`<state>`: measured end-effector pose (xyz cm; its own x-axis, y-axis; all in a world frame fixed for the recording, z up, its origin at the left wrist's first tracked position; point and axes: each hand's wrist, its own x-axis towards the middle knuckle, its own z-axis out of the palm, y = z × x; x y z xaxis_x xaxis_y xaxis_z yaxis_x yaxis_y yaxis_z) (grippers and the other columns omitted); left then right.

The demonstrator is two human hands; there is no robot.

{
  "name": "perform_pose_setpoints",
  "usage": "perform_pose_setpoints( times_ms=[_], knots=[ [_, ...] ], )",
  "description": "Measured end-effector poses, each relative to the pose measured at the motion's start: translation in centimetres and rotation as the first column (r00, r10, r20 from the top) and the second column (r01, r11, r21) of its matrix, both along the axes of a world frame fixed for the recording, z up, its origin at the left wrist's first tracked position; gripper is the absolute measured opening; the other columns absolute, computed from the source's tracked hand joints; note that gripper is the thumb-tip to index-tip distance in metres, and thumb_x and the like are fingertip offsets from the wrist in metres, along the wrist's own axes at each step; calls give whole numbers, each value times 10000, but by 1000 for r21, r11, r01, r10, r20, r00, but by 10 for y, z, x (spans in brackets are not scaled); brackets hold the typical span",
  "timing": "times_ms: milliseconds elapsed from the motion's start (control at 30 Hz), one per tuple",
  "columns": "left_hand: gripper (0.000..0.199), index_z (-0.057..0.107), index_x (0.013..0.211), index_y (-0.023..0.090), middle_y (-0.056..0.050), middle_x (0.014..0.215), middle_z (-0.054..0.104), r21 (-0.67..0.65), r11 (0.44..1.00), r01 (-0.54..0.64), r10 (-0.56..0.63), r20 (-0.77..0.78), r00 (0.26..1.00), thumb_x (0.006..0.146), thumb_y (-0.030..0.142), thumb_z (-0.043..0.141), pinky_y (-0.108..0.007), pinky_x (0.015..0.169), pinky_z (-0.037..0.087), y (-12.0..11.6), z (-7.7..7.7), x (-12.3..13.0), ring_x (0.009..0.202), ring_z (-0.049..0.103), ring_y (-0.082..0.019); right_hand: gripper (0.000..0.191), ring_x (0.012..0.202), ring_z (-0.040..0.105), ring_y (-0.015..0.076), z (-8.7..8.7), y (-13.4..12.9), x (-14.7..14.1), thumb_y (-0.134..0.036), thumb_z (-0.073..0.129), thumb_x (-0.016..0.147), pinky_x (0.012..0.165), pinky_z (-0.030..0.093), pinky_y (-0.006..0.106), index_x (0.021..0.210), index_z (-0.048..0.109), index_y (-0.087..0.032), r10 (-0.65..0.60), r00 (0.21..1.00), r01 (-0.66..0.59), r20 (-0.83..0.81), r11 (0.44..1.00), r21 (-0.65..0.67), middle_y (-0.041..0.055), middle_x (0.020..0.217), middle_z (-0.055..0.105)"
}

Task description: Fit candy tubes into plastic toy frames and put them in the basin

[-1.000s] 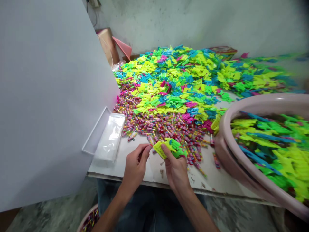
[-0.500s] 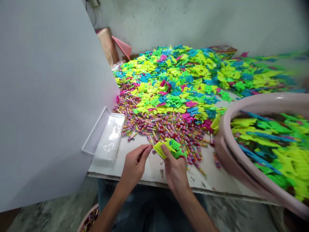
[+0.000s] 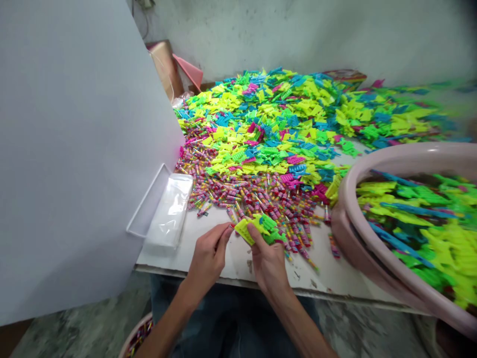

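Note:
My left hand [image 3: 210,251] is closed in a pinch at the table's front. A small red end [image 3: 231,226] shows at its fingertips; the rest is hidden by the fingers. Just right of it, my right hand [image 3: 270,261] grips several flat plastic toy pieces [image 3: 257,227], yellow and bright green, with the thumb on top. The left fingertips almost meet the yellow piece's edge. Beyond both hands lies a heap of small candy-like tubes [image 3: 257,196] in pink wrap with colourful contents. Behind them spreads a large pile of similar plastic toy pieces [image 3: 276,119] in yellow, green, blue and pink.
A pink tub [image 3: 345,209] full of plastic pieces stands at the right. Clear plastic bags [image 3: 169,211] lie on the white table [image 3: 231,266] at left, beside a tall white panel [image 3: 82,149]. A pink basin [image 3: 128,343] holding small items sits on the floor.
Both hands stay nearly in place, with the toy pieces shifted very slightly left. The hold of each hand looks the same.

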<state>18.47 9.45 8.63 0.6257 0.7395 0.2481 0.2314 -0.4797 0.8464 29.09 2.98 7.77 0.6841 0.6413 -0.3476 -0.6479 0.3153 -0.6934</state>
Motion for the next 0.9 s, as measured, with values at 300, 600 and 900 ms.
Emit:
perform_pose_setpoints(
  times_ms=[300,600,900],
  knots=[
    [205,577,1108,175,-73,959,663,256,963,82,-55,-112,992,1003,207,404,-266,784,497,6,-9,-10,870,642,-161,192,901,715,229,-3,1,-4,-250,852,674,887,570,353,818,764,-159,59,998,-58,-18,997,50,55,911,763],
    [201,531,1132,178,-59,935,616,323,941,101,-45,-174,984,1011,198,371,-265,782,503,8,-17,-12,855,617,-155,245,877,718,236,-6,7,-8,-247,872,634,828,585,368,842,761,-182,40,998,-38,-48,998,48,41,894,764],
    [324,428,1175,165,-97,1031,553,398,912,96,74,-390,918,923,351,511,-401,833,519,-1,-8,-1,994,560,-255,259,883,717,207,-12,9,-13,-236,883,598,812,578,293,821,759,-191,14,992,-13,-127,1000,15,33,917,766]
  ],
)
